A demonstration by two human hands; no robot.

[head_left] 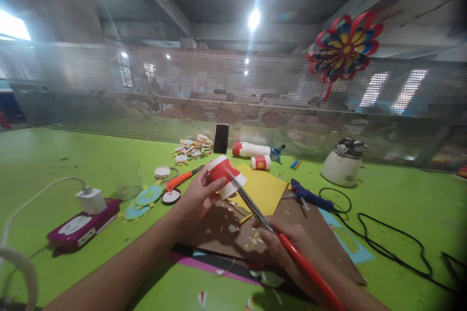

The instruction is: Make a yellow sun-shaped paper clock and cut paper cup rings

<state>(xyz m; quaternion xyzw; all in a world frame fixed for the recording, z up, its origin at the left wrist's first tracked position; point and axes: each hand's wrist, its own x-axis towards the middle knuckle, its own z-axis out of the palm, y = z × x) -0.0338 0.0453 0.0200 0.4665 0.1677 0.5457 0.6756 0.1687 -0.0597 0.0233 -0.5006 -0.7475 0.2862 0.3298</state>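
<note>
A red and white paper cup [220,171] is tilted in my left hand [197,198], whose thumb and fingers close round its lower part. My right hand [282,240] grips a pair of scissors [255,211] with red handles. The scissor blades reach up to the cup and lie against its side; whether they have cut into it I cannot tell. Beneath both hands are a brown board [219,231] strewn with paper scraps and a yellow paper sheet [264,189].
An orange utility knife [178,181] lies left of the cup, and a blue glue gun [312,197] with a black cord is at right. A purple power strip [85,226], a white kettle [343,163], stacked paper cups [251,149] and a phone [221,139] stand around. Behind is a perforated metal screen [182,92].
</note>
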